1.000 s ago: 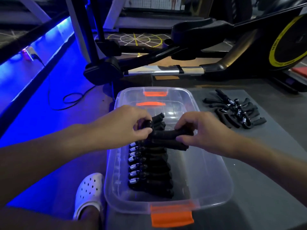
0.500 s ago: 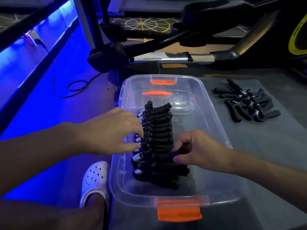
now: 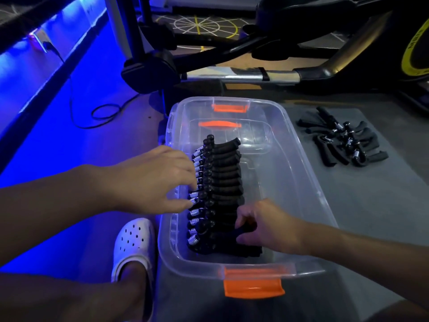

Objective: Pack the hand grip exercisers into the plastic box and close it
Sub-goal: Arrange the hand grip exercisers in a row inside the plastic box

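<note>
A clear plastic box (image 3: 308, 187) with orange latches stands open on a grey mat. Inside it, along the left side, lies a tight row of several black hand grip exercisers (image 3: 222, 180) with silver springs facing left. My left hand (image 3: 153, 182) reaches over the box's left wall, its fingertips pinching the spring end of one exerciser in the row. My right hand (image 3: 267, 226) is inside the box near the front, fingers curled round a black handle of an exerciser. A loose pile of several more exercisers (image 3: 343, 140) lies on the mat right of the box.
An exercise machine (image 3: 255, 54) with a metal bar stands just beyond the box. A foot in a white perforated clog (image 3: 132, 242) is left of the box. A black cable (image 3: 104, 112) loops on the blue-lit floor at the left.
Both hands carried an exerciser from the middle of the box down toward its near end and lowered it into the row. The camera tilted down and closer.
</note>
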The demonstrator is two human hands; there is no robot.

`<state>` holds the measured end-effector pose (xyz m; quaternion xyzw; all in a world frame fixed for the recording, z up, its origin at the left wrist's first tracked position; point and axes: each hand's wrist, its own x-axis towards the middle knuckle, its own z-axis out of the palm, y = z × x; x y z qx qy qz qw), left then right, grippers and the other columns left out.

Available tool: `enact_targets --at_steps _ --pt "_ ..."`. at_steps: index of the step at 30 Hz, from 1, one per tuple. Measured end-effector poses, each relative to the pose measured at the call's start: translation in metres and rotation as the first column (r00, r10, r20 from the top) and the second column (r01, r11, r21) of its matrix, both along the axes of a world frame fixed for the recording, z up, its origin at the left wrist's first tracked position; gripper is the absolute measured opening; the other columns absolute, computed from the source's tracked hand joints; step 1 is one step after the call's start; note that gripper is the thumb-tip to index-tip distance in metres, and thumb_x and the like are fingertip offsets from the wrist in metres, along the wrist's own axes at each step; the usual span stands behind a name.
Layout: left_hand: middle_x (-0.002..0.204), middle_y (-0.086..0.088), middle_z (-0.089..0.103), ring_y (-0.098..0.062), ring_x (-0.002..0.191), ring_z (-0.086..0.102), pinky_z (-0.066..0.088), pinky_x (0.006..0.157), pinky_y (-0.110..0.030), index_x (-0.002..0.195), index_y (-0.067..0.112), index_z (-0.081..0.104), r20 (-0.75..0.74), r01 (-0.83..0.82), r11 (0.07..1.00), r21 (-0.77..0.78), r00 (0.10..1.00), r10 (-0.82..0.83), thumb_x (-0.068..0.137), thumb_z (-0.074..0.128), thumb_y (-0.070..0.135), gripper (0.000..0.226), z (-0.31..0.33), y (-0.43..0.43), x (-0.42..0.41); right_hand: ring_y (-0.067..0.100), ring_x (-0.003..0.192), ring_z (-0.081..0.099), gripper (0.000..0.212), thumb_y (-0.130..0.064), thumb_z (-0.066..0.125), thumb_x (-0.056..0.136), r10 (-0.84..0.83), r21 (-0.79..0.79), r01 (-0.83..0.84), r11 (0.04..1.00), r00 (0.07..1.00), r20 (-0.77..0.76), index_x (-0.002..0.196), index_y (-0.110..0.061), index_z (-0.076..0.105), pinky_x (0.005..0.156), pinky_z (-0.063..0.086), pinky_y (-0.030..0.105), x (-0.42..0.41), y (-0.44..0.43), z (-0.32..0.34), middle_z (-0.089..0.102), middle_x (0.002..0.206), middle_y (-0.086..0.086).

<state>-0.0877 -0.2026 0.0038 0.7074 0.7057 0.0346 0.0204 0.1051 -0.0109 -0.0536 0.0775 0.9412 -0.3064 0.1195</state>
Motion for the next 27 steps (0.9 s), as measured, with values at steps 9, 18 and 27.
enact_targets --at_steps 9,18,27 --pt "0.113 0.019 0.052 -0.006 0.118 0.042 0.022 0.103 -0.02 0.112 0.038 0.06 0.032 0.012 0.998 -0.06 0.999 -0.01 0.079 0.035 0.079 0.058 -0.002 -0.005 -0.004 0.01 0.075 0.047 0.033 -0.029 0.081 0.073 0.106 0.106 -0.12 0.987 0.986 0.131 0.095 -0.014 0.062 0.055 0.034 0.012 -0.006 -0.003 -0.013 0.053 0.087 -0.005" --pt "0.11 0.019 0.052 -0.006 0.114 0.044 0.022 0.104 -0.022 0.111 0.038 0.059 0.049 0.022 0.998 -0.058 0.999 -0.019 0.081 0.033 0.078 0.056 -0.004 -0.009 -0.002 0.006 0.077 0.046 0.037 -0.018 0.079 0.072 0.288 0.083 -0.312 0.946 0.932 0.222 0.103 -0.016 0.06 0.059 0.035 0.008 -0.011 0.002 -0.014 0.058 0.096 -0.004" --pt "0.112 0.02 0.052 -0.005 0.116 0.044 0.02 0.107 -0.026 0.112 0.039 0.058 0.052 0.009 0.996 -0.091 0.999 -0.005 0.081 0.031 0.078 0.057 -0.004 -0.008 -0.001 0.01 0.076 0.045 0.028 -0.019 0.079 0.072 0.357 0.142 -0.401 0.905 0.897 0.259 0.091 -0.009 0.061 0.062 0.038 0.024 -0.012 0.011 -0.016 0.058 0.091 0.003"
